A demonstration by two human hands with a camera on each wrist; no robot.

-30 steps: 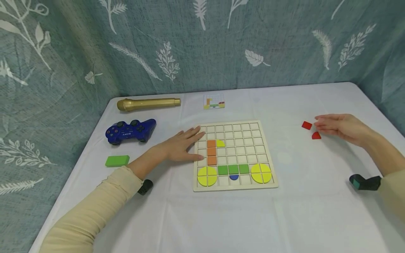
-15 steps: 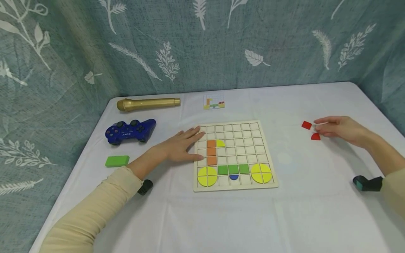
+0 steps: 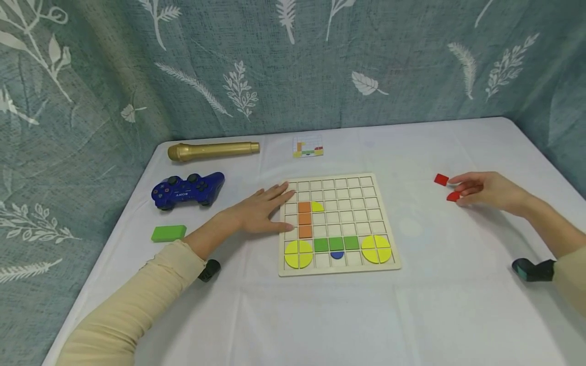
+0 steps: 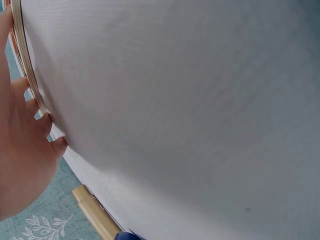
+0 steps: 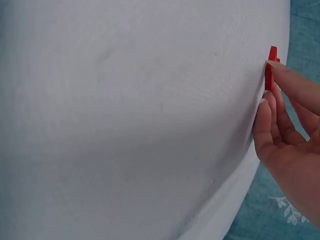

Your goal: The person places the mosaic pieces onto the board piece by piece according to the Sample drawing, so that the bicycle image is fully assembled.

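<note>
My left hand [image 3: 262, 211] lies with spread fingers across the left edge of a wooden grid board [image 3: 339, 273]. In the left wrist view its fingertips meet the rim of the board [image 4: 24, 52]. Set in the grid are orange squares [image 3: 304, 218], green squares [image 3: 336, 244], yellow quarter circles [image 3: 382, 242] and a blue half circle [image 3: 337, 255]. At the right, my right hand [image 3: 494, 190] pinches a red quarter-circle tile [image 3: 453, 196] between thumb and fingers, slightly tilted. Close beside the fingertips lies a red square tile [image 3: 441, 179].
Behind the board is a small pattern card [image 3: 308, 146]. A gold microphone [image 3: 212, 151], a blue game controller [image 3: 187, 190] and a green block [image 3: 168, 234] stand along the left side of the white-covered table [image 3: 320, 320]. Patterned cloth [image 3: 311, 66] hangs behind.
My right hand has lowered its fingers onto the red quarter-circle tile, taken hold of it and tipped it. The left hand has stayed on the board.
</note>
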